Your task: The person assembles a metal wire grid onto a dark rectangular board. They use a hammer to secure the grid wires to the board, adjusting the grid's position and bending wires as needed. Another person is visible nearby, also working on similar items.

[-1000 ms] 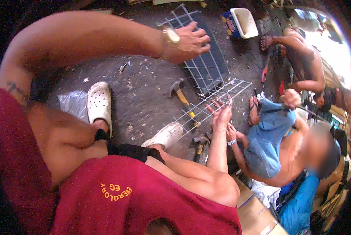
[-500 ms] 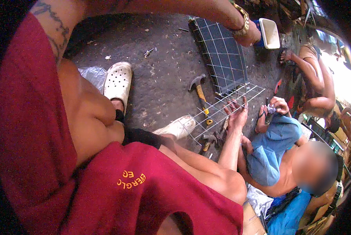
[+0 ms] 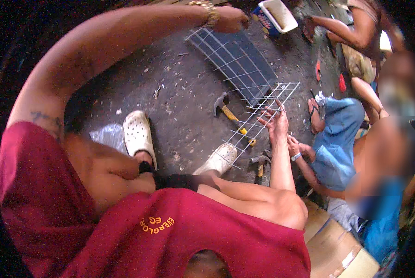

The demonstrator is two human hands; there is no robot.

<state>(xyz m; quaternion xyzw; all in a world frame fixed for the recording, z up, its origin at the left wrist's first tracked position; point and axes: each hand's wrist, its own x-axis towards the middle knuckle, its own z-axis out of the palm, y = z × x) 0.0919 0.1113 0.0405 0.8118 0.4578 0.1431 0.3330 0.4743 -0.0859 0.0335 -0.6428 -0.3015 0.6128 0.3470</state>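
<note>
Toward twelve o'clock, the left hand (image 3: 234,19), grip unclear, had moved from beside the white tray (image 3: 280,15) to near the wire mesh (image 3: 239,74) at one, joining the right hand (image 3: 276,124), whose fingers spread wide against it.

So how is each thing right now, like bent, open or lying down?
Mesh: looks bent into an angle
Left hand: near the mesh's far end, grip unclear
Right hand: open, fingers spread, at the mesh
Board: under the mesh
Upper hammer: lying on the floor
Lower hammer: hard to tell
Clogs: both worn
Bag: crumpled
Tub: looks open
</note>
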